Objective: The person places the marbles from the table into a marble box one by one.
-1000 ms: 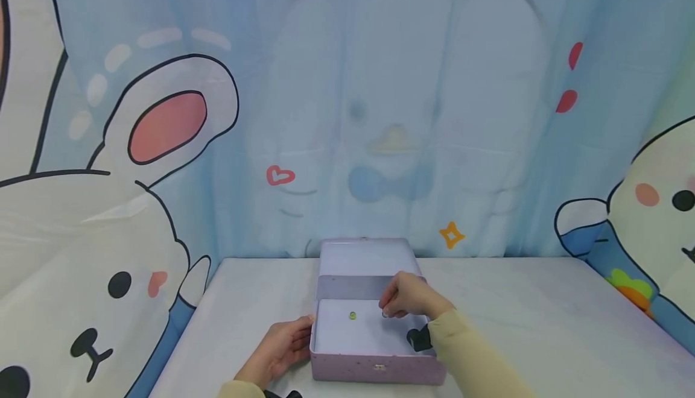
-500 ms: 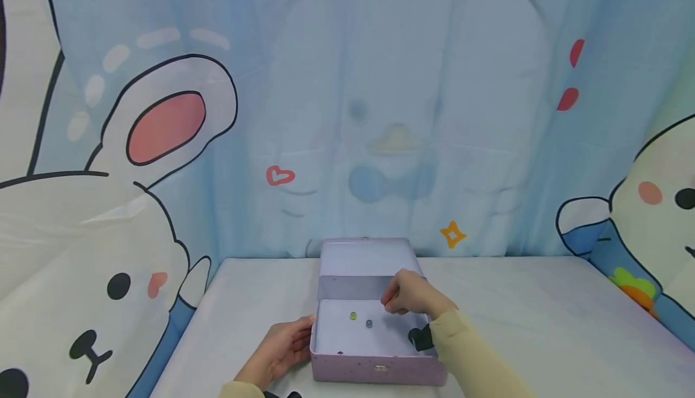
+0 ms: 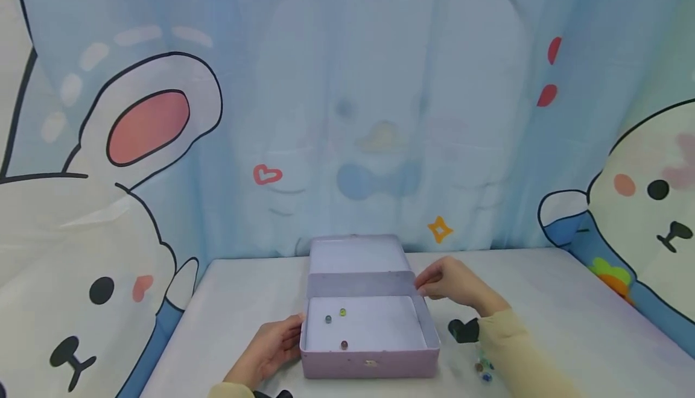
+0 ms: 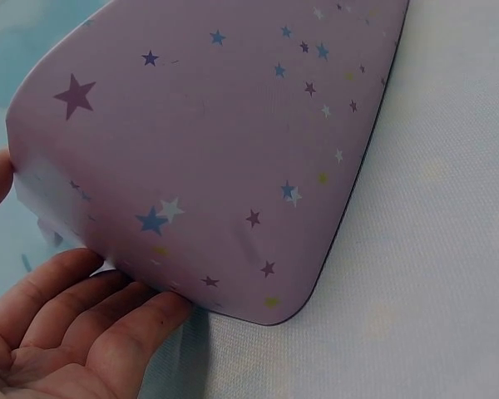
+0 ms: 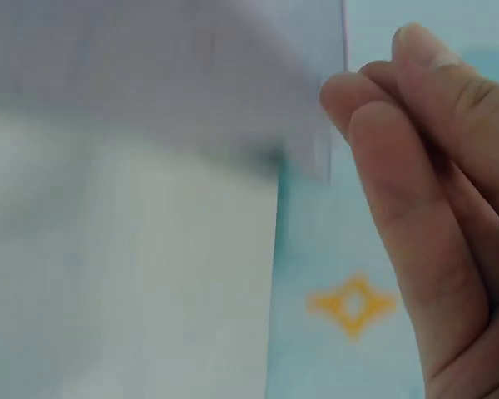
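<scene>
Cartoon rabbit backdrop curtain (image 3: 347,114) hangs well beyond my fingers. White table (image 3: 570,319) lies beneath them. Small loose marbles (image 3: 483,371) rest near my right wrist.

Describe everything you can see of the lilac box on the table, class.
The lilac box is a shallow tin-like case, its outside sprinkled with small coloured stars. It sits open on the table, lid tilted back towards the curtain, a small clasp at the front. Three small beads lie inside. The left hand rests against its left side; the right hand touches the lid's right edge.
</scene>
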The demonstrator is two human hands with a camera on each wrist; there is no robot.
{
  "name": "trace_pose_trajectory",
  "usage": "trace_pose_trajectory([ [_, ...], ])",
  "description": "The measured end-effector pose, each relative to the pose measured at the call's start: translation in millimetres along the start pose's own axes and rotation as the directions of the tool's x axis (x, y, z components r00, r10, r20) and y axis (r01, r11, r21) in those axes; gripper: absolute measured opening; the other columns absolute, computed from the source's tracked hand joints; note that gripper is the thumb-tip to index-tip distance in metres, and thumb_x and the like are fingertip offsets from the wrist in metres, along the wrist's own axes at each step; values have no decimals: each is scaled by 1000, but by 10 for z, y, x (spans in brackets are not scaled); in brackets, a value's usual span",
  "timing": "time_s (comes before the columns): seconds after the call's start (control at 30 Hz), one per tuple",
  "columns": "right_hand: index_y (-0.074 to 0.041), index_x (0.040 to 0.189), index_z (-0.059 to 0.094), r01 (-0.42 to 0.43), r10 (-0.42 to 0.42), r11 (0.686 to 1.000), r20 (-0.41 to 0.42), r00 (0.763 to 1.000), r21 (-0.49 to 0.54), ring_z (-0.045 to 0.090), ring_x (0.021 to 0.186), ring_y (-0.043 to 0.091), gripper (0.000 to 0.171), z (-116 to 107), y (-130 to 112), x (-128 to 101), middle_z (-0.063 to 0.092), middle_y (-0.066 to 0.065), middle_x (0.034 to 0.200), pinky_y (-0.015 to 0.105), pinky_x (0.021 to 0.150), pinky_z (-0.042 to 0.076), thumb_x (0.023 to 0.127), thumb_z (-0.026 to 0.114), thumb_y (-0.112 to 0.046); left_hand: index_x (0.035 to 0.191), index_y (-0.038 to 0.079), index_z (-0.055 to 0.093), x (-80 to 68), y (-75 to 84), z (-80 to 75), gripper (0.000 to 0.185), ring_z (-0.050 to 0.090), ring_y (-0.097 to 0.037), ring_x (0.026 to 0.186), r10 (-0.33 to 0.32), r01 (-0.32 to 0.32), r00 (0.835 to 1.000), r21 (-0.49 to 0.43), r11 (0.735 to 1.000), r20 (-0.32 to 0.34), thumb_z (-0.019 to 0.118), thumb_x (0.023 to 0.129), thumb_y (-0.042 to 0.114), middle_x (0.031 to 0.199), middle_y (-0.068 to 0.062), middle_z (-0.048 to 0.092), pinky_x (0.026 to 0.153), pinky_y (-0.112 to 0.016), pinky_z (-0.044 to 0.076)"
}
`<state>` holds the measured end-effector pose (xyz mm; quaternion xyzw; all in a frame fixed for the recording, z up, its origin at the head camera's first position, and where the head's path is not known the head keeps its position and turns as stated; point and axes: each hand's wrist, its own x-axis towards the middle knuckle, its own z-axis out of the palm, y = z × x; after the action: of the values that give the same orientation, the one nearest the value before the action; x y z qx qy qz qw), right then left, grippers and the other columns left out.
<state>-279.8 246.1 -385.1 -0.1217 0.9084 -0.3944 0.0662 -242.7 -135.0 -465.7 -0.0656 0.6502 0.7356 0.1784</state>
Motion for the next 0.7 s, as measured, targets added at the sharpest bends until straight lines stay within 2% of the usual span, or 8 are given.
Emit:
trace_pose_trajectory([
  [0.17,2,111,75,-136,135,991,-54,989,-7,74,96,28,23,-404,327,-341,76,17,108,43,84,64,91,76,-9,143,-22,37,-5,11,18,75,45,-49,142,-17,17,1000,6,1000,-26,65,100,31,148,-38,45,113,-57,45],
  [0.3,3,114,73,-205,204,979,-74,976,2,74,98,27,26,-546,528,-528,76,18,111,42,86,64,92,76,-10,144,-22,37,-19,9,31,74,45,-48,142,-22,22,999,-1,1000,-37,65,100,30,148,-38,45,113,-58,45],
  [0.47,4,113,73,-255,257,966,-66,964,33,74,94,24,26,-426,689,-621,77,16,107,43,85,64,90,77,-8,144,-22,36,-26,3,32,73,42,-49,143,-19,19,999,-11,1000,-27,63,101,29,149,-39,43,115,-59,43],
  [0.7,3,106,75,-318,319,947,-32,947,42,71,87,17,19,-157,945,-711,78,9,98,40,82,65,88,76,-1,144,-22,36,-21,1,33,73,46,-48,141,-16,16,999,-2,1000,-36,64,100,30,147,-38,47,113,-57,45],
])
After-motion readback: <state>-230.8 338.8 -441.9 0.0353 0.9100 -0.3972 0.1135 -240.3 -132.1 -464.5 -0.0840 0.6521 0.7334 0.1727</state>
